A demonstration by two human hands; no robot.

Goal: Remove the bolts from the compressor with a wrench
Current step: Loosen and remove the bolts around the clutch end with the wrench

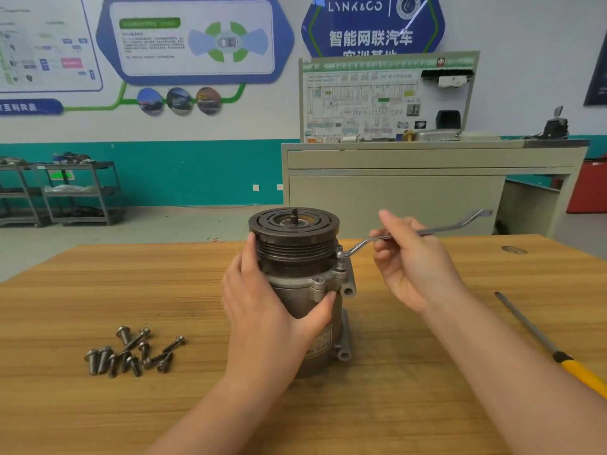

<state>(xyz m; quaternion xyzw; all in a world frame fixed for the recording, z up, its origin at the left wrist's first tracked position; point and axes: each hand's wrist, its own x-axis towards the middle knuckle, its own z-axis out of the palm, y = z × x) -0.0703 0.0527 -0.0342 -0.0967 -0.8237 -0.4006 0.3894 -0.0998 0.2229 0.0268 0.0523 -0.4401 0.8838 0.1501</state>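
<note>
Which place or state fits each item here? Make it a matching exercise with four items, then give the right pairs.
Items:
1. compressor
2. wrench
3. loose bolts
4. screwdriver

Places or states:
A. lying at the table's right edge
B. piled on the table, left of the compressor
C. upright, gripped by the left hand
D. held by the right hand

Pairs: 1-C, 2-D, 3-B, 4-A

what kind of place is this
Probably an automotive training workshop: a white wiring-diagram teaching board on a grey metal bench, blue car-themed wall posters, and dark parts trolleys.
</note>
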